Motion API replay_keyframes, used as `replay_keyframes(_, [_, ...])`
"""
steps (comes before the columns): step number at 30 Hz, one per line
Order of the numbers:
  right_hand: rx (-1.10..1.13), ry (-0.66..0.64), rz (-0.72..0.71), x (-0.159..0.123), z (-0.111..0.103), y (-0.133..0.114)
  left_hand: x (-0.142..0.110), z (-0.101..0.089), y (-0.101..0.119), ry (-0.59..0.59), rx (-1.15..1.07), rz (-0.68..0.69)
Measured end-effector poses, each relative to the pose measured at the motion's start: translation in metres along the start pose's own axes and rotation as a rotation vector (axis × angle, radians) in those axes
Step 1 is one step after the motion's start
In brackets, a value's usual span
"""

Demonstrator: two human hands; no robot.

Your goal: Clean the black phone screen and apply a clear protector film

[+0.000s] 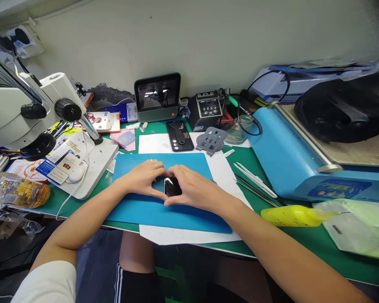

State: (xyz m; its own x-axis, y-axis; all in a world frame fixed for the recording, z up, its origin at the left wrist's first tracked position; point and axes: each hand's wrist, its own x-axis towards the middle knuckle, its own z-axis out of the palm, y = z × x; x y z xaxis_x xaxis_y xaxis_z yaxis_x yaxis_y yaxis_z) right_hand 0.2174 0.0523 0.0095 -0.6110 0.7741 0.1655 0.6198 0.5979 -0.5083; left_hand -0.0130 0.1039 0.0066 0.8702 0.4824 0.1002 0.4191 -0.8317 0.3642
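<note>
Over the blue mat [139, 210], my two hands meet around a small device with a glossy black face and a thin silver edge [172, 187]. My right hand [194, 185] wraps its far and right sides, with the thumb along the near edge. From the left, my left hand [145, 179] closes in, its thumb and fingertips at the device's left edge. The fingers cover much of the device, so its full outline and exact kind are hidden.
A microscope [63, 105] stands left. Behind the mat are a dark phone [180, 136], a grey stand [212, 140], a screen device [158, 97] and a soldering station [205, 110]. To the right are tweezers [255, 180], a yellow bottle [292, 216] and a blue machine [281, 155].
</note>
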Motion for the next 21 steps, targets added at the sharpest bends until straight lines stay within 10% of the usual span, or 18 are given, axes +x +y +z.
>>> replay_keyframes(9, [-0.173,-0.085,-0.034,-0.004,-0.019,0.014,0.001,-0.003,0.004,-0.019,0.032,-0.028])
replay_keyframes(21, [-0.260,0.584,-0.132,-0.009,-0.037,0.026,0.009,0.000,0.008,0.090,0.117,-0.206])
